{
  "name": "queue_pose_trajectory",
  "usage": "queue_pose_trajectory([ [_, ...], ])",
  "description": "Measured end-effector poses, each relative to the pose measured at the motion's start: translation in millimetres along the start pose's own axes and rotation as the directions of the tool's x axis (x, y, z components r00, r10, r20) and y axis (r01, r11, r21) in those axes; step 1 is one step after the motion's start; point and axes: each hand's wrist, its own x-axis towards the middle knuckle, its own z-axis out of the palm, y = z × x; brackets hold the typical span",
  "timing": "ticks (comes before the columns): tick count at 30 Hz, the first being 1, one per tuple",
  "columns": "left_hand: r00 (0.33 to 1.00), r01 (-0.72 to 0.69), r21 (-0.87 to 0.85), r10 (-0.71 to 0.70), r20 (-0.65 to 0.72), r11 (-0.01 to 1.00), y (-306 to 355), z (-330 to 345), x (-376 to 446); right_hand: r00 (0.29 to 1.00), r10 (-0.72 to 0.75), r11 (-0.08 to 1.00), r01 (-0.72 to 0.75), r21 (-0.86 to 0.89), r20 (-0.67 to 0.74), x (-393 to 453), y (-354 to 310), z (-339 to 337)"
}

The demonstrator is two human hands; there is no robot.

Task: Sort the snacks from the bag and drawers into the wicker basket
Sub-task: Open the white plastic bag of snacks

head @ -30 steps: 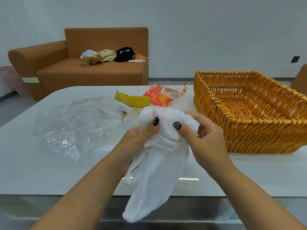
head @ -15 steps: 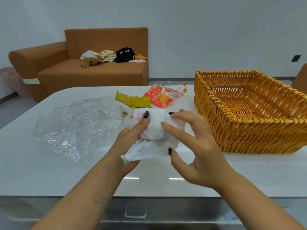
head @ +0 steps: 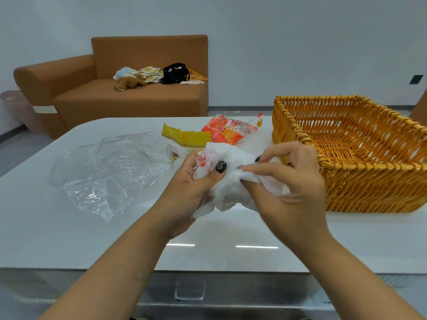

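Both hands (head: 235,188) scrunch crinkly white plastic bag (head: 231,179).

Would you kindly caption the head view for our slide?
Both hands, left and right, crumple a white plastic bag beside an empty wicker basket.

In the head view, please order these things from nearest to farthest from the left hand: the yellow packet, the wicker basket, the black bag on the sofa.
From the left hand:
1. Yellow packet, just beyond it on the table.
2. Wicker basket, to the right.
3. Black bag, far behind on the sofa.
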Motion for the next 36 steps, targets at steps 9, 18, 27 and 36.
queue_pose_trajectory([
  [9,0.999,-0.035,-0.005,0.035,0.016,0.999,5,-8,0,0.572,0.672,0.519,-0.817,0.251,0.470,8,9,2],
  [18,0.984,0.148,-0.412,-0.176,-0.030,0.899,5,16,-14,0.995,0.100,0.995,-0.099,-0.033,0.026,0,9,13],
  [27,0.982,0.026,-0.465,-0.109,-0.152,0.885,11,12,-51,0.975,-0.186,0.957,0.208,-0.200,0.122,-21,-20,33],
  [36,0.878,-0.160,-0.392,-0.051,-0.476,0.906,2,-48,-90,0.950,0.042,0.944,-0.139,0.299,0.308,-20,-69,45],
])
